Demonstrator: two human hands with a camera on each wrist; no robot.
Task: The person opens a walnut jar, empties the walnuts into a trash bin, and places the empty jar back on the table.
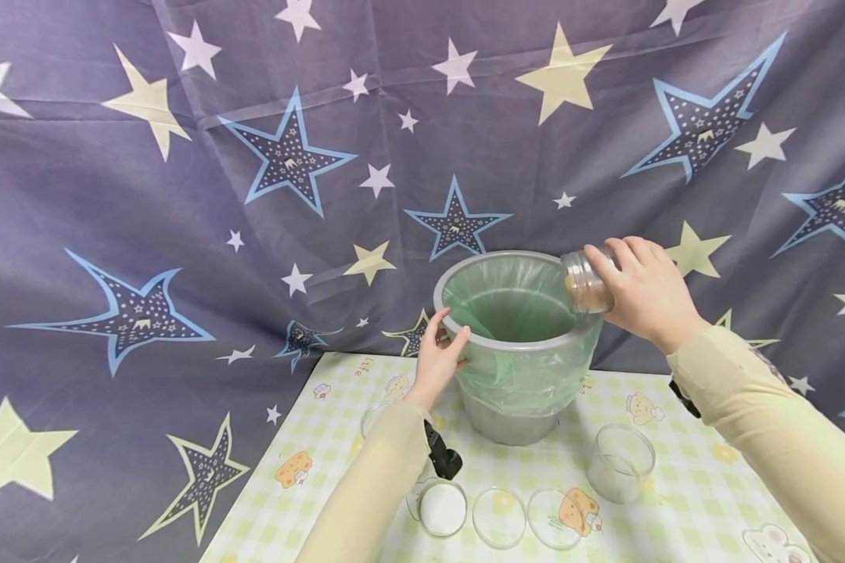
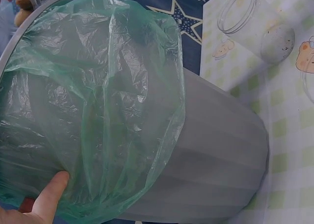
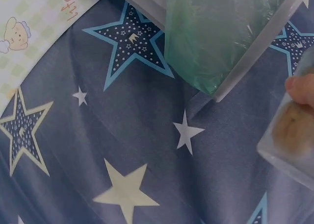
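Note:
A grey trash bin (image 1: 510, 426) stands on the table, lined with a green plastic bag (image 1: 528, 379) folded over its rim. My left hand (image 1: 439, 360) grips the bin's near-left rim; in the left wrist view its thumb (image 2: 53, 194) presses the bag from outside. At the right side of the rim, my right hand (image 1: 644, 289) holds a clear jar (image 1: 587, 283) tipped on its side, mouth toward the bin's opening. Brown rounded pieces (image 2: 23, 8) lie inside that jar; one brown piece (image 3: 294, 128) also shows through its wall in the right wrist view.
A second clear jar (image 1: 621, 465) with small specks at its bottom stands right of the bin. Three round clear lids, the leftmost whitish lid (image 1: 442, 508) among them, lie in front. Another clear rim (image 1: 372, 421) is partly behind my left forearm. A star-patterned curtain (image 1: 366, 313) hangs behind.

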